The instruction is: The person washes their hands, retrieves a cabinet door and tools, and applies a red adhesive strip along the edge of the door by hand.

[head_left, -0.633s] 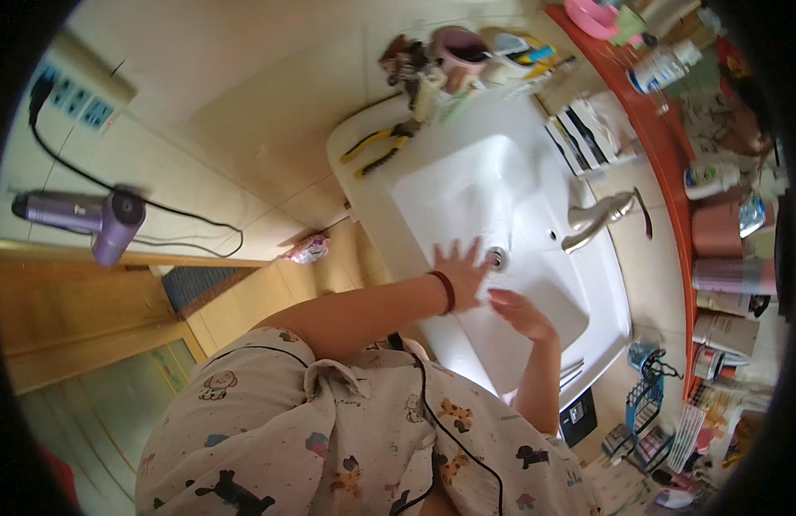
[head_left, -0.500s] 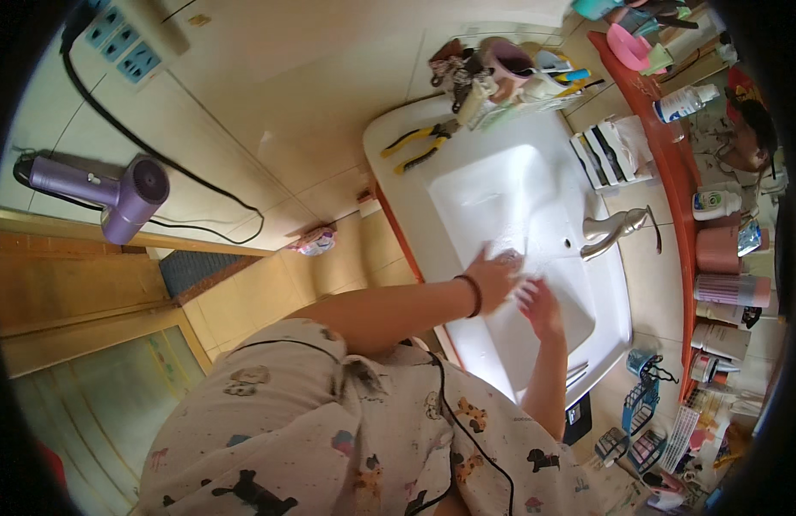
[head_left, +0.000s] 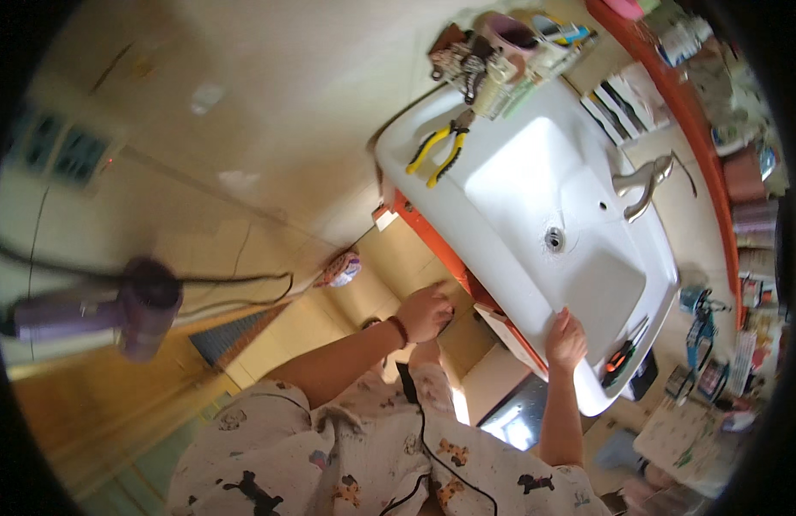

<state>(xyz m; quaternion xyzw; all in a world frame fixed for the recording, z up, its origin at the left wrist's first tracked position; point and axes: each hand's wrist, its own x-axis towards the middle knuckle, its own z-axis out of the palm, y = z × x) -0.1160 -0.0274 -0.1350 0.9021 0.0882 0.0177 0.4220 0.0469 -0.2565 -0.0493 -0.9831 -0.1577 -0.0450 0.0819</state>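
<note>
- I have the sink ahead and to the right, the drain in its basin.
- The faucet stands right of the drain, at the sink's edge.
- Pliers lie on the sink's far left corner, near the cup behind them.
- Between cup and faucet I see a rack.
- A tool lies by the near right rim.
- The right hand is at the near rim; the left hand is left of the sink, above the floor.
- Far left, I have the dryer nearer than the sockets.
</note>
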